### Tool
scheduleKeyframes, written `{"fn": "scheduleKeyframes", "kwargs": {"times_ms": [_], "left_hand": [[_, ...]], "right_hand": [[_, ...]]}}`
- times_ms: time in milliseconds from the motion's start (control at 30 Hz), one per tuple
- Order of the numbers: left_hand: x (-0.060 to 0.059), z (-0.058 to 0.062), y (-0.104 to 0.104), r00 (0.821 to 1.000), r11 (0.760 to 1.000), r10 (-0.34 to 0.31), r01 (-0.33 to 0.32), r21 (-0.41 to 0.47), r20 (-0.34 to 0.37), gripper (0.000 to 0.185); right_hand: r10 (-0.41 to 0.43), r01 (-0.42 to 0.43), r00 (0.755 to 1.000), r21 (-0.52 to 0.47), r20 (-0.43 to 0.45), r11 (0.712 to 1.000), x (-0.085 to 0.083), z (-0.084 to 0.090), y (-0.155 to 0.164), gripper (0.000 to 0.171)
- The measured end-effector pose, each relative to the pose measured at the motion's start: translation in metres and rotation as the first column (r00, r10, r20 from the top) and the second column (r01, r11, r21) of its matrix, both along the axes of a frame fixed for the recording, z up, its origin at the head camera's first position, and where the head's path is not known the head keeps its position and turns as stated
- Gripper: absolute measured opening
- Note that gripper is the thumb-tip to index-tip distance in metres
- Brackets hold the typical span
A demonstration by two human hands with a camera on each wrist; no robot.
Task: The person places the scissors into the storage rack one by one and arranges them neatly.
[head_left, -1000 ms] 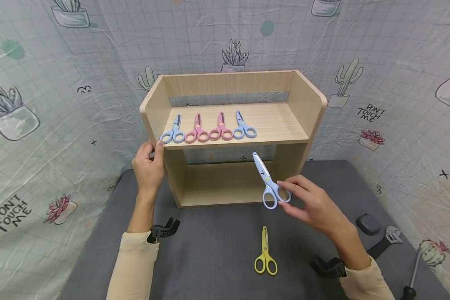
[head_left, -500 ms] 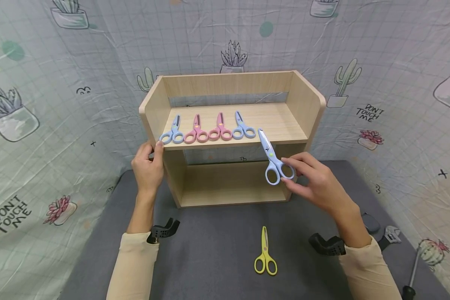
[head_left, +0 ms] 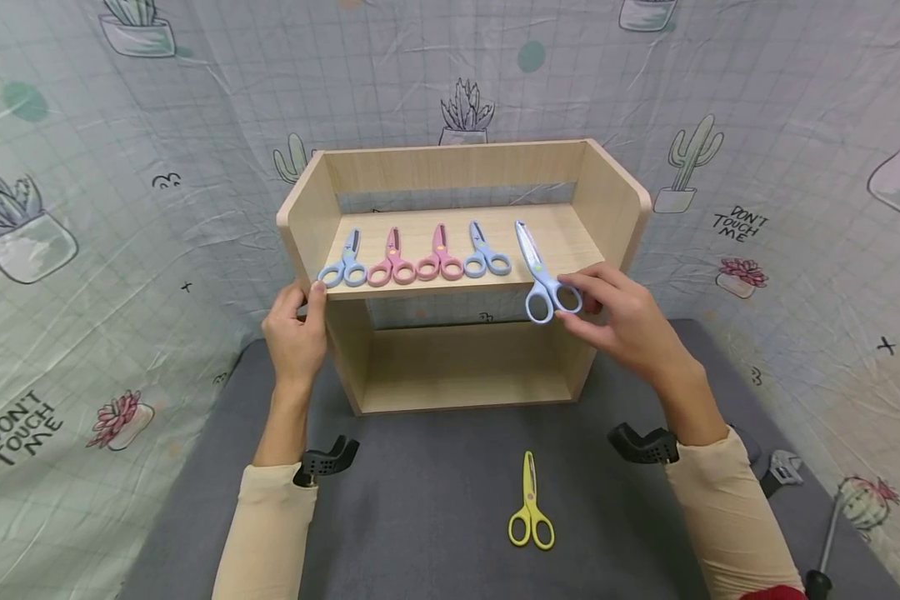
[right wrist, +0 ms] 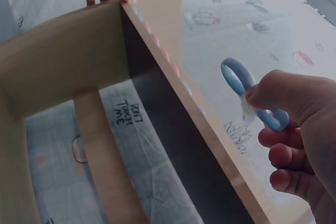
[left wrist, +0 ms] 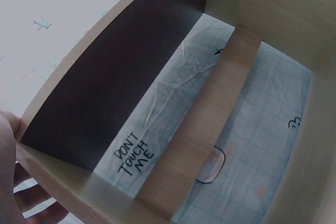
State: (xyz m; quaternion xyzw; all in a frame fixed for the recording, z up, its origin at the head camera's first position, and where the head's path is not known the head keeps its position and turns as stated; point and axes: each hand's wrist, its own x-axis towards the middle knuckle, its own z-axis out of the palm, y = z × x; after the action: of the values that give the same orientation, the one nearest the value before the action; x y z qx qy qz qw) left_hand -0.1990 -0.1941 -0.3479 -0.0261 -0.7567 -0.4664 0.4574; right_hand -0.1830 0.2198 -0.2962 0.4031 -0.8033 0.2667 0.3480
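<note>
- While the left hand (head_left: 296,337) grips the light wooden two-tier shelf (head_left: 607,200) at its left front corner, the head view shows the right hand (head_left: 622,321) pinching pale blue plastic scissors (head_left: 537,271) at the upper board's front edge.
- Left wrist: only fingertips (left wrist: 31,195) show, cut off behind the shelf wall.
- Right wrist: thumb and fingers clamp one blue loop; the blades are hidden.

The head camera looks forward and down from above at the whole light wooden shelf unit (head_left: 457,250). The left wrist camera sits very close, looking up under the shelf board. The right wrist camera looks along its front edge (right wrist: 173,72). All three show this shelf.
</note>
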Motion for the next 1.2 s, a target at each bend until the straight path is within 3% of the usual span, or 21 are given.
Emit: {"fn": "scheduleKeyframes", "kwargs": {"times_ms": [433,1200], "left_hand": [[0.0,-0.001,-0.001,1.0,1.0,-0.001,0.001,-0.006,0.009,0.034],[-0.001,0.0,-0.002,1.0,1.0,-0.001,0.001,-0.004,0.006,0.033]], "right_hand": [[-0.139,0.138,0.985,0.02,0.097,0.99,-0.026,0.008,-0.008,0.037],[-0.256,0.237,0.937,0.107,0.236,0.966,-0.046,0.021,-0.019,0.033]]}}
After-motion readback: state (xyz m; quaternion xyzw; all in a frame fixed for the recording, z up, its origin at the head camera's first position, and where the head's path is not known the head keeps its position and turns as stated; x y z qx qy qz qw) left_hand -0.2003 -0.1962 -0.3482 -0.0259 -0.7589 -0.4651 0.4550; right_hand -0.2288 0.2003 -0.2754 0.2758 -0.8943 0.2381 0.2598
